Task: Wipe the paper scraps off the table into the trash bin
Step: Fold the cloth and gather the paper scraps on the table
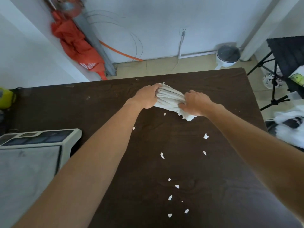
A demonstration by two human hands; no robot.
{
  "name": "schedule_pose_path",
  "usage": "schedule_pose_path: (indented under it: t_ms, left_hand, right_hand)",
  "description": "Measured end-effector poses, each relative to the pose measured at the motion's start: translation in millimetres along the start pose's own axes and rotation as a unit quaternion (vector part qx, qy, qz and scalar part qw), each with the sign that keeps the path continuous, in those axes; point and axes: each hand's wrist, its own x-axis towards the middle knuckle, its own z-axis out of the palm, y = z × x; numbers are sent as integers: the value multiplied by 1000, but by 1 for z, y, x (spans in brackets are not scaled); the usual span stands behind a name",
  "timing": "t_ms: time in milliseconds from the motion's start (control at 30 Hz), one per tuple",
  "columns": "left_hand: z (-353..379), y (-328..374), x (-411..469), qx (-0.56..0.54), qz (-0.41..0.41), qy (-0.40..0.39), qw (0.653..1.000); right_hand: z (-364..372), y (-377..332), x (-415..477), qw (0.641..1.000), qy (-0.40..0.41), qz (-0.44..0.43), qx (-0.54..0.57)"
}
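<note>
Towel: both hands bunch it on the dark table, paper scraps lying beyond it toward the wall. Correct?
No. Head view: the left hand and right hand bunch the towel on the dark table, but the paper scraps lie on its near side, toward the person.

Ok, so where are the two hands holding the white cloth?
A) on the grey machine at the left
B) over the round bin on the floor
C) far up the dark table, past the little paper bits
C: the left hand and right hand both grip the bunched white towel cloth on the dark brown wooden table, beyond the small white paper scraps.
</note>
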Motion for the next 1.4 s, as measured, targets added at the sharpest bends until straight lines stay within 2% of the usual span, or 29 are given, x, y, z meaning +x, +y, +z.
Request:
schedule_pose_path:
  t_ms: [233,467,600,733,833,967,1067,1200,1400]
  left_hand:
    - [-10,-52,-45,-21,-44,-13,999]
    - [-4,-104,-106,-95,-102,-26,990]
    - [-9,-110,-143,-85,-147,-51,984]
    - [1,-99,-170,-48,-121,-70,989]
    - [21,-85,-175,-58,-116,-60,990]
    - [37,-64,-171,-77,-116,-1,990]
    - [38,-54,-159,-124,-132,-7,983]
    - [33,-38,-139,-101,-127,-19,987]
    - [36,5,-112,-101,-73,-8,992]
  right_hand:
    - [9,-58,6,999,-24,-39,14]
    - [11,-114,9,994,-61,-92,16]
    - [7,-141,9,984,-78,-151,-50]
    - [7,-152,6,972,-60,-190,-122]
    - [10,-149,6,964,-35,-212,-159]
    - [5,-129,2,967,-35,-195,-162]
    - [-1,-109,-3,973,-50,-161,-160]
    - [-5,-82,-14,977,-68,-121,-164]
    - [-9,-29,-30,984,-61,-77,-148]
